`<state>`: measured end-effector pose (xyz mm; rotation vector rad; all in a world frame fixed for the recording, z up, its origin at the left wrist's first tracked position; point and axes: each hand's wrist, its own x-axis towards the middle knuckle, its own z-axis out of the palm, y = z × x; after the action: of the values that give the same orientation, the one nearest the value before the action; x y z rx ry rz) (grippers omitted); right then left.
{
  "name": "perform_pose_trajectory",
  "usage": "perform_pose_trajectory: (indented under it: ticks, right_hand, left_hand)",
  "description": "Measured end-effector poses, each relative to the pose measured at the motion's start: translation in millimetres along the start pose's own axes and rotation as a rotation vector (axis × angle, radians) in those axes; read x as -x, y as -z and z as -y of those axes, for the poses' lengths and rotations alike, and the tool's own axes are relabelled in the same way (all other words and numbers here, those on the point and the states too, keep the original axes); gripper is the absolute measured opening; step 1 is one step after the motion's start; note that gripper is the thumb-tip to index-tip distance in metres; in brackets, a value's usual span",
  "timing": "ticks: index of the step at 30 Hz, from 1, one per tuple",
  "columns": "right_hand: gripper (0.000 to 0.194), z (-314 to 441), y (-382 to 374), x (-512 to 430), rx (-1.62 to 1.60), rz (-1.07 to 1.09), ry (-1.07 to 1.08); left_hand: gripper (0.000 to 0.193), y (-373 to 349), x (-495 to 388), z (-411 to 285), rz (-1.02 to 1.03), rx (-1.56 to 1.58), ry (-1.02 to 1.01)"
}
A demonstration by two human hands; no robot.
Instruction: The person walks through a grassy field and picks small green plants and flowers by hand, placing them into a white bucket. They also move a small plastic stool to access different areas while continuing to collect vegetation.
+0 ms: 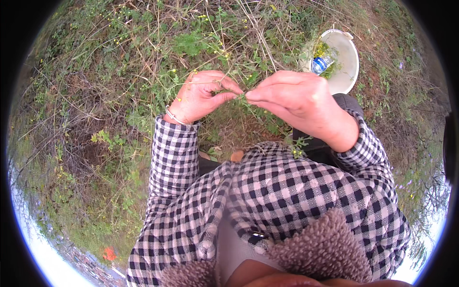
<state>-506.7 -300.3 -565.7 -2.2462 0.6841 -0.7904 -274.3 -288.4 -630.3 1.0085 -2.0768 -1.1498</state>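
Note:
My left hand (202, 95), with a light bracelet (173, 115) at the wrist, pinches a thin green stem (241, 96) of a yellow-budded plant between thumb and forefinger. Right beside those fingertips, the thumb and fingers of my right hand (301, 102) are closed on the same greenery. The exact grip point is partly hidden by the fingers. Below my right hand, a leafy sprig (297, 147) with small yellow-green buds shows against my checked jacket. Thin stalks with yellow buds (224, 54) rise just beyond my hands.
A white bucket (346, 61) stands beyond my right hand, holding a plastic bottle (320, 64) with a blue label and yellow-flowered sprigs (322, 48). Dry stalks (260, 28) and tangled brush (86, 104) cover the slope. Something orange-red (109, 253) lies far off at lower left.

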Motion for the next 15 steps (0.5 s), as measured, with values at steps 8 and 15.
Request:
perform_pose_trajectory:
  ticks: [8, 15]
  right_hand:
    - [0.022, -100, 125, 59, -0.761, -0.152, -0.427]
    - [0.028, -240, 92, 154, -0.009, -0.001, -1.209]
  left_hand:
    - [0.008, -8, 14, 4, 0.036, 0.031, -0.005]
    - [0.012, -29, 23, 17, -0.045, 0.308, 0.173]
